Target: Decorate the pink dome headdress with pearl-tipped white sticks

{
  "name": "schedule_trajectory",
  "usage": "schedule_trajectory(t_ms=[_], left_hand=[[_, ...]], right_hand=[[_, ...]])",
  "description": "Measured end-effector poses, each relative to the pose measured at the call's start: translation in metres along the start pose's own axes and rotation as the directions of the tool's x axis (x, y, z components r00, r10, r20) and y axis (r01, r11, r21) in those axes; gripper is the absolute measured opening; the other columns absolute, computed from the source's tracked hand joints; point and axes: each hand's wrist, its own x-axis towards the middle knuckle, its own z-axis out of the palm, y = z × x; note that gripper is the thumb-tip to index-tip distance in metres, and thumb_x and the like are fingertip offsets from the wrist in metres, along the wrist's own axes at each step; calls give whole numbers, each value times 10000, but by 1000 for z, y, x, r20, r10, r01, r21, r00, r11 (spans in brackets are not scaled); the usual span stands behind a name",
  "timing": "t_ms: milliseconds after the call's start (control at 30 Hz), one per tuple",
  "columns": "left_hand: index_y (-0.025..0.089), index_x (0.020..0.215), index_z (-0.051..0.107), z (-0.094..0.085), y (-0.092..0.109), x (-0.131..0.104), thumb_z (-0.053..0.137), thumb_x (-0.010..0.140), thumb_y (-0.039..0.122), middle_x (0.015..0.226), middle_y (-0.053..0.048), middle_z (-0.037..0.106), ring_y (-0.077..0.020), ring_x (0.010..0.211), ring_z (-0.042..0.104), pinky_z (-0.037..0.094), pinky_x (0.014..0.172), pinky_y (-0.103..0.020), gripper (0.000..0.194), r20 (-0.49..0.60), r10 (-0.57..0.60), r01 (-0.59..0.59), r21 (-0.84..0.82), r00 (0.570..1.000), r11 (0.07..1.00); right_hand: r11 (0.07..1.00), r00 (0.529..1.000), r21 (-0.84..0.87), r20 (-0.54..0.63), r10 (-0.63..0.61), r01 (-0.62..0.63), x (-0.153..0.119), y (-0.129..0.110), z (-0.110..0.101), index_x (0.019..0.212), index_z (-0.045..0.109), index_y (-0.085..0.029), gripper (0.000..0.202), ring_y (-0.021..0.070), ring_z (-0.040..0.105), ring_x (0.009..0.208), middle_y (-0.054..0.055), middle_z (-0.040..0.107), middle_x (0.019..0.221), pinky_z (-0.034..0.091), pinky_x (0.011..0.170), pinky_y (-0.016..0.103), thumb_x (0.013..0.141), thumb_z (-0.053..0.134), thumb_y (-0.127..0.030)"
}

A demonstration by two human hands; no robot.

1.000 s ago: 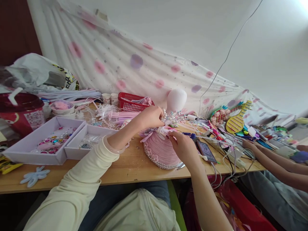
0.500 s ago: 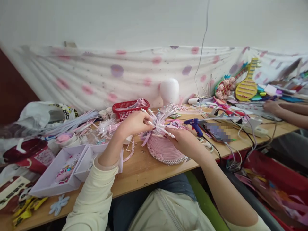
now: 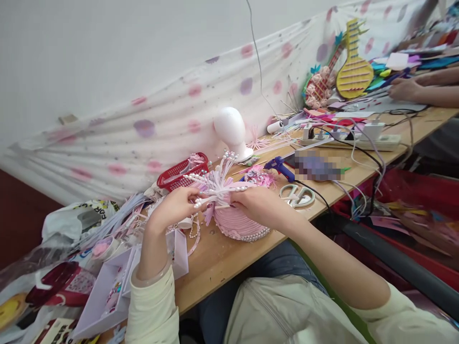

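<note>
A round pink ribbed piece (image 3: 238,222) edged with pearls lies on the wooden table, near its front edge. On top of it stands a spray of pale pink and white strips (image 3: 219,188) tipped with pearl beads. My left hand (image 3: 179,205) is at the left of the spray, its fingers closed around bead-tipped strips. From the right, my right hand (image 3: 260,203) pinches the strips just above the ribbed piece. The fingertips of my right hand are partly hidden.
A white foam head (image 3: 230,128) and red basket (image 3: 172,177) stand behind. To the right are a blue glue gun (image 3: 281,168), scissors (image 3: 303,197), cables and a power strip (image 3: 389,142). A lilac box (image 3: 95,301) sits left. Another person's hands (image 3: 407,90) work far right.
The view has tilted and swung to the right. My right hand has shifted on the strips, and its fingers are now tucked in behind them. My left hand remains at the spray's left side.
</note>
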Motion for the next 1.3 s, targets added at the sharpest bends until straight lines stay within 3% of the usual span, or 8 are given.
schedule_trajectory(t_ms=[267, 467, 667, 867, 1000, 1100, 1233, 1300], left_hand=[[207, 966, 688, -3, 0, -18, 609, 664, 286, 813, -5, 712, -203, 722, 655, 484, 629, -254, 322, 159, -121, 122, 7, 980, 993], [223, 867, 670, -8, 1, -38, 608, 679, 266, 831, -2, 713, -204, 759, 638, 472, 688, -268, 202, 143, -127, 117, 76, 981, 990], [214, 789, 619, 6, -3, -44, 648, 683, 313, 798, -10, 697, -206, 757, 646, 475, 686, -281, 148, 180, -197, 187, 70, 964, 980], [194, 1077, 583, 27, -8, -37, 610, 728, 313, 975, -43, 686, -213, 824, 659, 504, 749, -331, 370, -25, -167, 167, -19, 986, 986], [190, 1201, 542, 43, -17, -34, 614, 714, 289, 954, -46, 698, -225, 862, 676, 529, 769, -337, 503, -85, -178, 161, -173, 980, 972], [187, 1185, 563, 55, -27, -31, 632, 708, 318, 944, -53, 701, -218, 824, 668, 533, 706, -317, 499, -149, -213, 172, -245, 966, 954], [187, 1129, 612, 62, -36, -29, 631, 723, 367, 921, -40, 674, -154, 649, 589, 486, 591, -272, 444, -328, -236, 177, -200, 915, 964], [179, 1119, 619, 63, -36, -30, 626, 733, 399, 885, -29, 660, -142, 622, 566, 467, 584, -262, 444, -388, -211, 160, -160, 897, 974]], right_hand=[[999, 999, 16, -27, -40, 41, -12, -4, -9, 944, 696, -173, 201, 157, 581, 656, 53, 695, 749, 234, 568, 285, 933, 498, -136], [995, 995, -3, -26, -98, 98, -13, -7, -19, 1016, 701, -174, 206, 166, 605, 707, 72, 721, 865, 245, 578, 283, 938, 512, -145], [992, 996, 104, -62, -60, 67, -20, -5, -25, 1022, 693, -175, 212, 180, 629, 780, 75, 717, 893, 335, 643, 266, 906, 527, -112], [974, 988, 224, -144, 61, -27, -24, 1, -21, 1027, 669, -191, 219, 187, 652, 835, 78, 720, 953, 386, 688, 255, 917, 492, -126], [889, 962, 456, -223, 159, -41, -42, 11, -11, 1008, 661, -197, 219, 163, 659, 775, 34, 725, 846, 419, 688, 246, 936, 455, -169], [779, 903, 625, -301, 306, -55, -55, 24, -3, 1039, 646, -198, 226, 154, 647, 705, 24, 701, 786, 447, 654, 249, 930, 449, -207], [678, 687, 715, -408, 601, -169, -44, 56, 2, 1142, 593, -199, 258, 142, 587, 608, 39, 657, 817, 447, 582, 265, 924, 458, -232], [619, 665, 765, -371, 648, -177, -24, 76, 5, 1231, 535, -210, 330, 114, 528, 512, 5, 615, 771, 429, 531, 253, 911, 461, -189]])
